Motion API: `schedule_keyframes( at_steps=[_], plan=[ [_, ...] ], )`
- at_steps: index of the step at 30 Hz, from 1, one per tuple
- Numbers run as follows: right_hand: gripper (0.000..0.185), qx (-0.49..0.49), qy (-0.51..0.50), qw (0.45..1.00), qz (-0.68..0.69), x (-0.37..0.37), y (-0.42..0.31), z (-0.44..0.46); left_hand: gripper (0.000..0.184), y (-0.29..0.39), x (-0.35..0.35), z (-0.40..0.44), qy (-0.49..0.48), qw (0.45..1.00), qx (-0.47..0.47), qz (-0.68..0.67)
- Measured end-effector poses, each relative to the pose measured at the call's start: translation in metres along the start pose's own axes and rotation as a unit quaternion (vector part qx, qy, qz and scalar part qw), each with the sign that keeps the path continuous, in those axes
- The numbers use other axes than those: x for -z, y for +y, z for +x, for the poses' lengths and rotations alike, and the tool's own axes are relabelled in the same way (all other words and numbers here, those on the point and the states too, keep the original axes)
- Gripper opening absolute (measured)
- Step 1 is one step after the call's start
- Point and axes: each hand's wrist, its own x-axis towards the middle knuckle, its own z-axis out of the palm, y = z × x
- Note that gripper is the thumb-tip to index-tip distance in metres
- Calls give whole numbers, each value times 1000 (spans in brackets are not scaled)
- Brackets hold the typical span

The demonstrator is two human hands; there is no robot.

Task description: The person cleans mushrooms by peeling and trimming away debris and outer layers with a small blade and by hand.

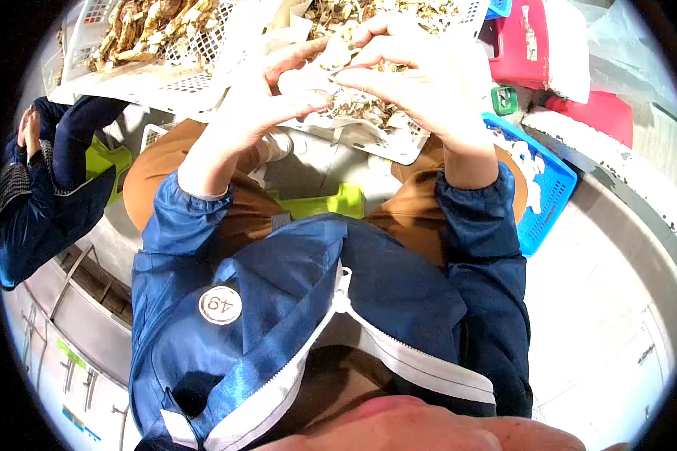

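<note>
My left hand [282, 94] and my right hand [395, 71] meet above a white perforated basket [408, 154] in front of me. Between them is a pale, cream-coloured piece [337, 54] that looks like a mushroom; glare washes out part of it. The left fingers are curled around its near left side. On the right, thumb and fingers pinch its edge. Thin, curled pieces [361, 107], like dried mushroom slices, lie in the basket below and behind my hands.
At the upper left stands another white basket [75, 71] with larger brown pieces [154, 34]. A blue basket [555, 197] with white pieces [532, 167] sits by my right knee. Red containers [519, 49] are at the upper right. A co-worker [60, 161] sits at the left.
</note>
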Motion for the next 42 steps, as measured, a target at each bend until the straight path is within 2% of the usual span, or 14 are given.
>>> schedule_keyframes(
  at_steps=[6,9,13,14,18,22,25,29,31,34,37,39,40,42],
  plan=[
    [13,-48,86,995,-11,-4,-5,-2,81,3,-5,3,50,995,-59,57],
    [14,-51,98,994,0,-6,-5,-2,82,2,0,2,32,998,-10,59],
    [17,-1,51,999,-5,-3,-2,-3,83,6,-10,4,74,996,-42,32],
    [18,40,48,997,-39,-4,1,0,84,6,-11,4,76,995,-52,39],
    [14,42,68,994,-70,-8,-1,1,83,-3,-15,6,90,992,-84,36],
    [10,39,113,983,-143,-19,-7,-2,81,-1,-14,5,83,995,-47,21],
    [8,94,161,963,-193,-20,2,0,80,1,-13,5,78,996,-35,19],
    [8,-33,250,933,-256,14,-13,6,79,7,-17,3,87,991,-74,64],
    [8,-5,291,916,-276,24,-10,8,78,7,-13,3,86,987,-88,99],
    [9,-57,176,961,-206,17,-15,8,75,2,-12,4,90,986,-95,102],
    [11,-85,79,989,-93,9,-30,6,76,10,-13,2,97,956,-119,250],
    [12,-95,33,995,-16,9,-37,7,72,10,-16,1,96,955,-134,247],
    [11,4,41,995,-94,8,-32,5,70,9,-18,1,96,954,-141,245],
    [12,55,54,987,-140,6,-14,7,70,8,-22,2,100,937,-174,287]
  ],
)
